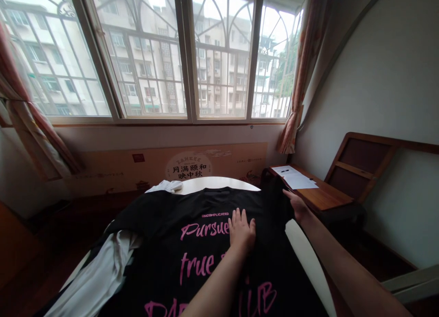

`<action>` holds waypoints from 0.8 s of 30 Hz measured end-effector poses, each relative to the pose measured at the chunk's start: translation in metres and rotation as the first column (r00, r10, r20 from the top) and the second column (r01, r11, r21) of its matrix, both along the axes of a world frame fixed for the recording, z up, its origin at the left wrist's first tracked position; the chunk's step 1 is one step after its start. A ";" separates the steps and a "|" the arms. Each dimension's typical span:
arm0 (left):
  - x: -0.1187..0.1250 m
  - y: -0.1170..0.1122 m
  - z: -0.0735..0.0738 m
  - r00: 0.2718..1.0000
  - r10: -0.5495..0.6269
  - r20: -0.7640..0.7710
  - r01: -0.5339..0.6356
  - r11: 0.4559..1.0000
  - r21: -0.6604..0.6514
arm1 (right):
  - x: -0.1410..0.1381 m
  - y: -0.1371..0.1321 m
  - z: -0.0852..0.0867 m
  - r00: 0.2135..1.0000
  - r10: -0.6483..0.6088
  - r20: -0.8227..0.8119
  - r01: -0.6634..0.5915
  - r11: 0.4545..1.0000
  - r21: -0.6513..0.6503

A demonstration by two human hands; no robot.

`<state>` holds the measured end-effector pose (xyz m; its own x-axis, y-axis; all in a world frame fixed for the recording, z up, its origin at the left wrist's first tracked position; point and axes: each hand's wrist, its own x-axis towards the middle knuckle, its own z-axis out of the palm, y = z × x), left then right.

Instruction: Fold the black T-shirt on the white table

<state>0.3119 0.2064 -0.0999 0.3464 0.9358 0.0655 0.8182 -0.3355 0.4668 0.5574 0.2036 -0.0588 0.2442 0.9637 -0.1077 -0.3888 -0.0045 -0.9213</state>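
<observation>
A black T-shirt (206, 244) with pink lettering lies spread over a round white table (219, 183). My left hand (242, 230) rests palm down on the shirt's upper part, its fingers spread beside the word "Pursue". At the shirt's right edge, my right hand (297, 205) grips the black sleeve, its fingers partly hidden by the cloth. On the left, a pale grey-white garment (106, 271) sticks out from under the other sleeve. Another white cloth (166, 186) lies at the table's far left edge.
A wooden seat (324, 196) with white papers (295, 177) and a pen on it stands right of the table. Behind the table, a printed board (147, 159) leans below the barred windows. Tied curtains (291, 129) hang at both sides.
</observation>
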 end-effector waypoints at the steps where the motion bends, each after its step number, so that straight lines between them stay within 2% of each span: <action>1: 0.000 0.001 0.000 1.000 0.014 0.024 -0.014 1.000 -0.001 | -0.012 -0.003 0.002 0.996 0.039 0.076 -0.040 0.999 0.019; 4: 0.000 0.002 -0.001 0.997 0.039 0.074 -0.038 0.999 -0.016 | -0.036 -0.007 0.000 0.908 0.261 0.329 -0.265 0.964 -0.034; 6: 0.000 0.001 -0.001 0.995 0.049 0.091 -0.047 0.999 -0.024 | -0.037 -0.003 -0.005 0.839 0.323 0.439 -0.329 0.942 -0.065; 7: 0.000 0.001 -0.001 0.994 0.052 0.095 -0.050 0.998 -0.023 | -0.033 0.002 -0.008 0.831 0.298 0.470 -0.302 0.951 -0.069; 9: -0.001 0.000 -0.001 0.995 0.051 0.089 -0.051 0.999 -0.008 | -0.020 0.015 -0.018 0.814 0.163 0.558 -0.145 0.987 -0.075; 11: -0.001 -0.001 -0.001 0.997 0.027 0.072 -0.029 0.999 0.026 | -0.006 0.030 -0.030 0.736 0.042 0.676 0.024 0.996 -0.087; 13: -0.002 -0.002 -0.002 0.996 -0.064 0.064 0.059 0.995 0.076 | 0.004 0.041 -0.043 0.633 0.008 0.774 0.113 0.988 -0.103; 15: -0.002 -0.004 -0.004 0.966 -0.251 0.066 0.242 0.962 0.123 | 0.008 0.044 -0.057 0.564 0.041 0.825 0.133 0.981 -0.139; 17: -0.001 -0.007 -0.007 0.879 -0.472 0.060 0.459 0.875 0.155 | 0.009 0.043 -0.068 0.485 0.087 0.870 0.143 0.974 -0.177; 19: 0.003 -0.011 -0.010 0.792 -0.609 0.043 0.594 0.785 0.174 | 0.009 0.039 -0.075 0.409 0.119 0.905 0.149 0.969 -0.195; 21: 0.007 -0.012 -0.013 0.764 -0.644 0.030 0.627 0.753 0.201 | 0.010 0.036 -0.078 0.341 0.131 0.931 0.152 0.969 -0.192; 24: 0.013 -0.012 -0.016 0.792 -0.610 0.033 0.587 0.774 0.239 | 0.012 0.029 -0.078 0.267 0.118 0.956 0.166 0.972 -0.167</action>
